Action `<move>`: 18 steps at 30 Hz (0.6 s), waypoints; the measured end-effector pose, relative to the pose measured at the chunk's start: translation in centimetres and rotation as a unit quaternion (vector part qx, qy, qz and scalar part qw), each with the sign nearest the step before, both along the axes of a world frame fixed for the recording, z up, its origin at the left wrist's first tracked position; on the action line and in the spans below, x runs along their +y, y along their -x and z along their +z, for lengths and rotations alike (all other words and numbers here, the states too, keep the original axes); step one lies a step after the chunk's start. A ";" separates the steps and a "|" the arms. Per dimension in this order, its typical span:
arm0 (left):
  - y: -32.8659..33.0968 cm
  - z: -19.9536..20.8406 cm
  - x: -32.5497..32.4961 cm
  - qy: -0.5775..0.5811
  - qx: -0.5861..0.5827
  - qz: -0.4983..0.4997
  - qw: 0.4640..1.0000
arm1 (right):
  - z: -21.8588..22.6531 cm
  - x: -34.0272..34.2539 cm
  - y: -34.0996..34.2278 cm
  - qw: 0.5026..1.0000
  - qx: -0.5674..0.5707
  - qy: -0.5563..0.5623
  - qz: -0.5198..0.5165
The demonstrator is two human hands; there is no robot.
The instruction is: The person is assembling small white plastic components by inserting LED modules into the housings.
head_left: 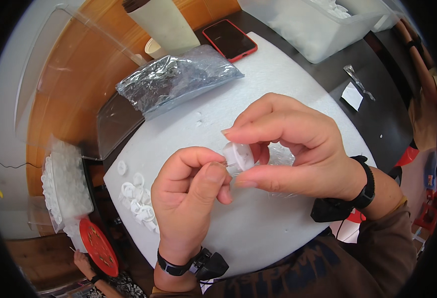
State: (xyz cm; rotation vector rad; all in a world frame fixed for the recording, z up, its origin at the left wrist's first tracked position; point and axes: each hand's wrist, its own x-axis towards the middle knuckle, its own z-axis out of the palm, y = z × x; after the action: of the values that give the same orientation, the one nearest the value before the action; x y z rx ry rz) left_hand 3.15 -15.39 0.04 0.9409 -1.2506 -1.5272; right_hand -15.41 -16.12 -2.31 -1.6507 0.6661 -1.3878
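Right hand point(302, 144) holds a small white cap-like piece point(239, 156) between thumb and fingers, above the middle of the white mat point(263, 231). Left hand point(191, 191) has its thumb and forefinger brought together at that piece's left side; whether they grip it or some tiny part against it, I can't tell from where I stand. Looks to me like close two-handed fitting or adjusting of one piece; the next move would call for a steady right hold and a light left touch.

Counting up: one piece in hand; one loose disc point(122, 168) by the mat's left corner; roughly a dozen overlapping white pieces point(141, 201) on its left side, too tangled for a sure count. One silvery bag point(178, 77) lies across the mat's far left edge, and one red-edged phone point(230, 39) at its far end.
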 end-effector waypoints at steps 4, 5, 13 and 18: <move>0.2 -0.3 0.0 -0.017 0.017 -0.001 1.000 | -0.1 0.1 -0.2 1.000 -0.002 0.005 -0.018; 0.3 -0.3 0.1 -0.022 0.015 0.007 1.000 | -0.1 0.2 -0.2 0.999 0.006 0.016 -0.028; 0.1 -0.3 -0.3 -0.064 0.033 0.014 0.997 | -0.1 0.3 -0.4 0.996 0.024 0.055 -0.072; 0.1 -0.5 -0.4 -0.085 0.041 0.019 0.995 | -0.1 0.3 -0.4 0.993 0.028 0.071 -0.095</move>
State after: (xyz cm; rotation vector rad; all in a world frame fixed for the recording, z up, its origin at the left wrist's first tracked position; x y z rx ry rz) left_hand 3.10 -15.78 -0.42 0.9939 -1.0516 -1.6445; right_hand -15.04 -15.85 -2.39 -1.7801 0.7899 -1.5606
